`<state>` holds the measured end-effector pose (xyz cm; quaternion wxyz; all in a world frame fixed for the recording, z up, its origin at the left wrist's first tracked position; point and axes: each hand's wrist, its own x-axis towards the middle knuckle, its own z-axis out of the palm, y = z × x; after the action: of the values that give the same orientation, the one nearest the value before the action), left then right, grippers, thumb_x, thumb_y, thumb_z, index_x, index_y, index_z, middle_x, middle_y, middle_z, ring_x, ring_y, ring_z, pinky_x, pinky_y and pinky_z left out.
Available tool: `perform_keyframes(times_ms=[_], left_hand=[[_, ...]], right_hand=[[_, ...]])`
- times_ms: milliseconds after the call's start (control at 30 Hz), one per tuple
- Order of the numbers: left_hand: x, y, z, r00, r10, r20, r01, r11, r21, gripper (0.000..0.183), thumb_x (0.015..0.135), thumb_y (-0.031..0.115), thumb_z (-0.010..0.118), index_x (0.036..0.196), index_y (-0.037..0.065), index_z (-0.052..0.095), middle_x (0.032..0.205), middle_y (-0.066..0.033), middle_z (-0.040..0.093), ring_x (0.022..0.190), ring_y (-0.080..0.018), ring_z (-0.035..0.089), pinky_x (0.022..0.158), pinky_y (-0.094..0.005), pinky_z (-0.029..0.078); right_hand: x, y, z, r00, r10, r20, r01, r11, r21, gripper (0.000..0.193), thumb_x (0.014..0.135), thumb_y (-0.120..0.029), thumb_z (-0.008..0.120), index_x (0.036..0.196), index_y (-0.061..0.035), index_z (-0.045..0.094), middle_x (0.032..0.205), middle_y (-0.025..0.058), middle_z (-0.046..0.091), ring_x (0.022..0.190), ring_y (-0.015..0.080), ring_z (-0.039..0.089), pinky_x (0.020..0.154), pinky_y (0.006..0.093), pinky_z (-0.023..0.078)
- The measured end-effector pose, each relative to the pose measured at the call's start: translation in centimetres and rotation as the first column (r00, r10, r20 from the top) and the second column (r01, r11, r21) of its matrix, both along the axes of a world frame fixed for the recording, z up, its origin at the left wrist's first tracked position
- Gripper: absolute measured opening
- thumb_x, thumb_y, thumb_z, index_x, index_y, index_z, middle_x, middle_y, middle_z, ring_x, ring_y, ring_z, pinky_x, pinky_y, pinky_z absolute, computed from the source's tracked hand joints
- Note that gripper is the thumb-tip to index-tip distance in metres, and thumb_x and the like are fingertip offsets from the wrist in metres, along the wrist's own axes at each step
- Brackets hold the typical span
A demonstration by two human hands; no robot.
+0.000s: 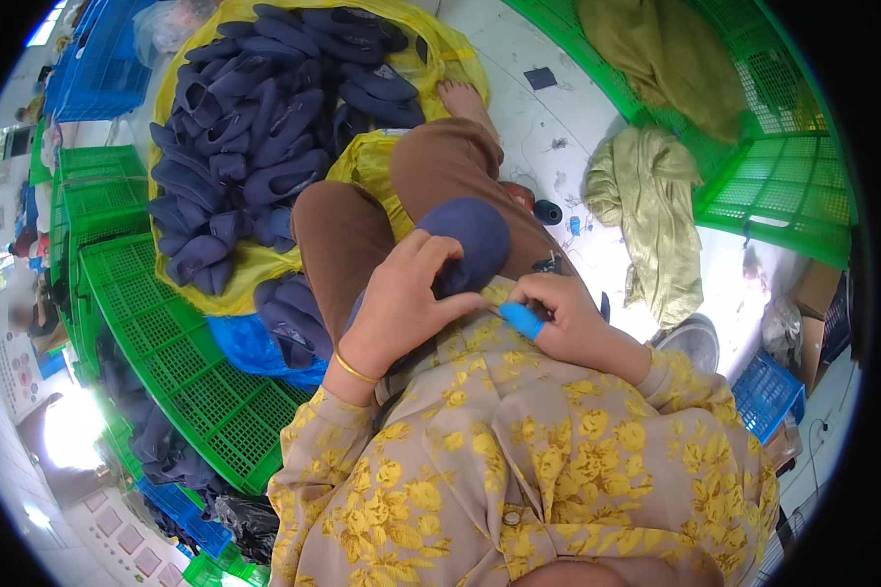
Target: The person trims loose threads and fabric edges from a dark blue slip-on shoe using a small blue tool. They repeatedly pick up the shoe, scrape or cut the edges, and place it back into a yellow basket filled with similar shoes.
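Note:
In my lap lies a navy fabric slipper [475, 245], its rounded end toward the far side. My left hand [401, 303], with a gold bangle at the wrist, is closed on the slipper's near part. The left thumb and forefinger stretch toward my other hand. Just right of it, my right hand [563, 318] is curled in a pinch, a blue wrap [522, 320] on one finger. What the right fingers hold is too small to make out. The fingertips of both hands nearly meet below the slipper.
A yellow sack [450, 49] full of navy slippers [255, 127] lies open at the far left. A green plastic crate [181, 362] stands at my left, another [783, 186] at the far right, with an olive cloth [646, 215] beside it. A dark thread spool [548, 212] lies near my knee.

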<state>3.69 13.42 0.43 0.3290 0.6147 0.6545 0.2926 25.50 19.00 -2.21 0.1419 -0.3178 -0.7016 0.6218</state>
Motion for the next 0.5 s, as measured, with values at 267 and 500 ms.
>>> perform_keyframes(times_ms=[267, 500], left_hand=[[0.2, -1.5, -1.6, 0.94, 0.275, 0.202, -0.275, 0.961, -0.031, 0.012, 0.084, 0.003, 0.07, 0.095, 0.0, 0.064, 0.091, -0.0067, 0.06, 0.077, -0.0115, 0.056, 0.066, -0.0235, 0.045], [-0.4, -1.7, -3.1, 0.736, 0.432, 0.522, -0.344, 0.902, -0.262, 0.013, 0.093, 0.004, 0.064, 0.103, -0.005, 0.066, 0.09, -0.004, 0.065, 0.073, -0.0103, 0.061, 0.069, -0.0216, 0.049]], right_hand=[[0.3, 0.9, 0.0, 0.951, -0.141, 0.276, 0.172, 0.981, -0.092, 0.01, 0.089, -0.011, 0.062, 0.094, -0.0026, 0.06, 0.075, 0.0066, 0.06, 0.061, 0.015, 0.053, 0.059, 0.0307, 0.044], [-1.5, 0.7, 0.2, 0.966, -0.233, 0.115, 0.251, 0.952, -0.176, 0.011, 0.092, -0.005, 0.056, 0.102, -0.0027, 0.057, 0.084, 0.0084, 0.063, 0.07, 0.0151, 0.058, 0.063, 0.0307, 0.046]])
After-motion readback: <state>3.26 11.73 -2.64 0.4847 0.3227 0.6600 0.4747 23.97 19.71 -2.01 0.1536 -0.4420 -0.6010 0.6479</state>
